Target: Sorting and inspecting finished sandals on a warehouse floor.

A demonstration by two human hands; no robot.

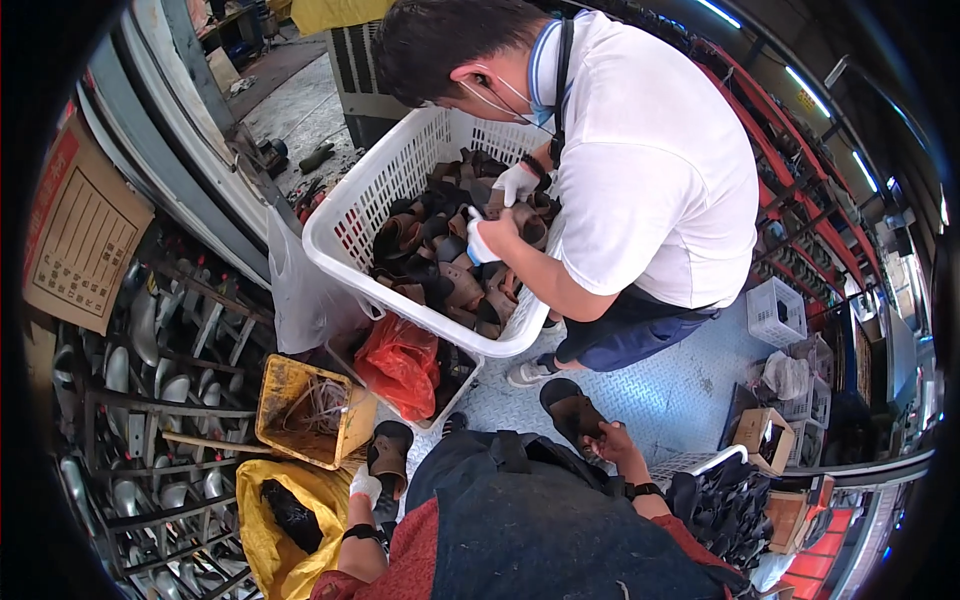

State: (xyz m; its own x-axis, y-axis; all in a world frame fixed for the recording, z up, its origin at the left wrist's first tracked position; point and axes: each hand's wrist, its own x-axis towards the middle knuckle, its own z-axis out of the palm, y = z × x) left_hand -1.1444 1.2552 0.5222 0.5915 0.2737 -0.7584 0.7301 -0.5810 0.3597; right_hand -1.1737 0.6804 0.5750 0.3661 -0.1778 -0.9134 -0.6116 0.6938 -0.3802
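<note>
My left hand point(367, 484), in a white glove, grips a dark slipper point(390, 448) with a brown strap, low at the left of my apron. Forward of the apron and to the right, my right hand point(610, 442) is closed on a similar slipper point(567, 403), its dark toe pointing away from me. Part of each grip is hidden behind the slipper. Ahead stands a large white plastic basket point(330, 245) with many brown and black slippers point(455, 250) heaped in it. A co-worker in a white shirt leans over it, gloved hands among the slippers.
Left of me are a yellow bin point(345, 440) with scraps, a yellow bag point(260, 530), a red plastic bag point(400, 360) and a rack of metallic shoe lasts point(150, 400). To the right, a basket holds dark pieces point(715, 510), near a cardboard box point(765, 438).
</note>
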